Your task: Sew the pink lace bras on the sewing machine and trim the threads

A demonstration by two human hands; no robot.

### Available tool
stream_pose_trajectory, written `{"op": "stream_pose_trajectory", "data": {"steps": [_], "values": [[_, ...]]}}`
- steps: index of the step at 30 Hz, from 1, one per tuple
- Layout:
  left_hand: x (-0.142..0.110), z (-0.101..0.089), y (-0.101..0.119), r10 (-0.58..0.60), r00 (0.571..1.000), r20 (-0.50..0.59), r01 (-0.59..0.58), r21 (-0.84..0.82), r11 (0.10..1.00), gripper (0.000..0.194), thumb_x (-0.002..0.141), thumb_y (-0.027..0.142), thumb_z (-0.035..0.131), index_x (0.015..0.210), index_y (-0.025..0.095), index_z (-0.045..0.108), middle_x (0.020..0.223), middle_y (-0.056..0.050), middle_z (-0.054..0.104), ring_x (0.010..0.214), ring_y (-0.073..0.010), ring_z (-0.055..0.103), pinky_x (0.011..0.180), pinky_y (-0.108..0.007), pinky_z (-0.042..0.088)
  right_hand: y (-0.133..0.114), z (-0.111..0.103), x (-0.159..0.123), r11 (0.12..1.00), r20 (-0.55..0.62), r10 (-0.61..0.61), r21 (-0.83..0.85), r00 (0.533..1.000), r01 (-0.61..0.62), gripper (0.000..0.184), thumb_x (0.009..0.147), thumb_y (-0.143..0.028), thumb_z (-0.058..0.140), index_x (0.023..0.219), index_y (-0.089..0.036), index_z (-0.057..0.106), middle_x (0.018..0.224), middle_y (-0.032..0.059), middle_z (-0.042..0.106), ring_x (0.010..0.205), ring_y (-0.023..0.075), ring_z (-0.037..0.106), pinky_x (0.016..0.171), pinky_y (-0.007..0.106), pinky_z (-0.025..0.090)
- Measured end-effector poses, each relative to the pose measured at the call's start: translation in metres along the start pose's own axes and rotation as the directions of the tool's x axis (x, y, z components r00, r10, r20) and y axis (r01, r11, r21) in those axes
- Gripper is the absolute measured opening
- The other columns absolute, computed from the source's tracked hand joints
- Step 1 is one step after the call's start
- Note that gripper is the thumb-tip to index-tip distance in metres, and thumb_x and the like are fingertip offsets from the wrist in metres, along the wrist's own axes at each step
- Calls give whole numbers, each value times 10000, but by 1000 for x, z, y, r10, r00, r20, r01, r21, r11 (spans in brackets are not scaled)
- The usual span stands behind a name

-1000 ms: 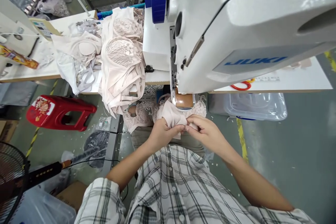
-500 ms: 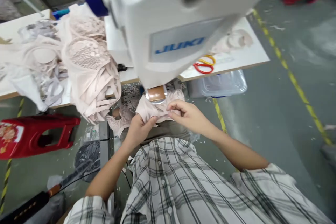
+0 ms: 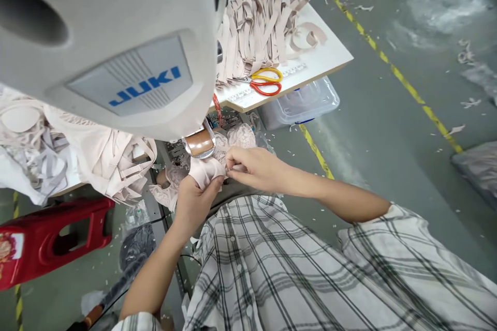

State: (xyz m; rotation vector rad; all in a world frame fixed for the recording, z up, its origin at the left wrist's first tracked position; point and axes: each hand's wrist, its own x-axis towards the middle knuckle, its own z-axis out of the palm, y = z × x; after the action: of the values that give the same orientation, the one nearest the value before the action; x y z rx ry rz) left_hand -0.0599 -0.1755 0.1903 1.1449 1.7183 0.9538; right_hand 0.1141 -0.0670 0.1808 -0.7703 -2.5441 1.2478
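A pale pink bra (image 3: 206,170) with lace parts lies in front of my body, below the head of a white sewing machine (image 3: 151,77). My left hand (image 3: 196,201) grips a smooth cup of it, thumb on top and fingers underneath. Close beside, my right hand (image 3: 254,168) pinches the bra's edge between thumb and fingertips; the exact bit in the pinch is too small to make out. Just above the fabric is the machine's clear guard (image 3: 200,142) with a brown part behind it. The needle is hidden.
Pink fabric straps (image 3: 260,20) and scissors (image 3: 266,81) with yellow and red handles lie on the right table. More pink bras (image 3: 104,155) hang over the left table edge. A clear plastic box (image 3: 303,103) sits below the right table; a red stool (image 3: 58,238) stands left.
My view has turned to the right, bringing the strap pile into sight. My hands have drawn closer together, and the bra cup is now bunched up in my left hand.
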Motion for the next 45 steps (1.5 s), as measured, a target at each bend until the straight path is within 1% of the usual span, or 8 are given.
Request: {"op": "stream_pose_trajectory", "data": {"steps": [11,16,21,30,35,38,42,45], "values": [[12,-5,2,-97,993,69,101,-54,993,170,792,330,746,785,161,762,749,-29,733,722,-177,634,699,-258,490,23,-6,15,971,134,20,234,991,-51,165,839,-311,642,908,-202,744,852,-1,732,785,153,641,692,251,407],[17,-4,-2,-137,982,132,155,-145,977,184,789,322,757,824,141,761,792,-59,753,766,-205,677,744,-292,521,24,-2,9,835,245,138,492,960,-246,211,842,-355,625,908,-197,749,712,-29,676,589,100,530,540,224,346],[19,5,-10,-147,986,82,164,-274,948,195,773,326,776,774,135,737,776,-59,741,752,-203,681,743,-304,528,22,0,6,686,248,165,667,955,-292,188,827,-336,639,885,-188,738,752,-14,684,636,108,552,573,225,377],[6,14,0,-144,989,-43,117,-378,919,209,826,351,729,813,144,700,798,-49,718,768,-189,669,764,-304,527,7,-6,8,954,-23,95,288,995,-85,176,853,-267,575,814,-170,716,711,-14,649,678,114,539,623,235,356],[-17,4,-29,-106,968,-228,-51,-593,803,440,710,520,803,999,212,679,916,-16,714,820,-169,664,739,-264,527,-7,-31,18,841,203,139,492,969,-224,210,787,-335,631,899,-176,709,774,0,683,676,126,581,627,240,413],[-25,9,-40,-56,974,-219,-125,-729,673,806,702,876,522,1268,304,553,975,-46,709,835,-228,691,715,-362,554,-23,-48,32,802,341,57,544,938,-246,251,779,-368,638,936,-187,710,825,7,696,700,128,600,648,247,434],[-20,-1,-26,113,963,-243,-239,-589,772,891,791,901,176,1545,426,185,1338,-106,625,1099,-316,672,823,-501,564,-39,-63,60,929,454,-153,368,878,-28,205,787,-309,619,910,-180,719,772,-5,676,652,106,549,639,244,382],[-11,-24,-19,345,870,-353,-430,-201,880,664,904,703,422,1495,410,349,1445,-69,550,1269,-306,577,953,-457,530,-43,-66,80,989,338,-120,-40,933,142,122,777,-203,555,715,-165,653,663,-6,596,623,106,468,610,259,300]]}}
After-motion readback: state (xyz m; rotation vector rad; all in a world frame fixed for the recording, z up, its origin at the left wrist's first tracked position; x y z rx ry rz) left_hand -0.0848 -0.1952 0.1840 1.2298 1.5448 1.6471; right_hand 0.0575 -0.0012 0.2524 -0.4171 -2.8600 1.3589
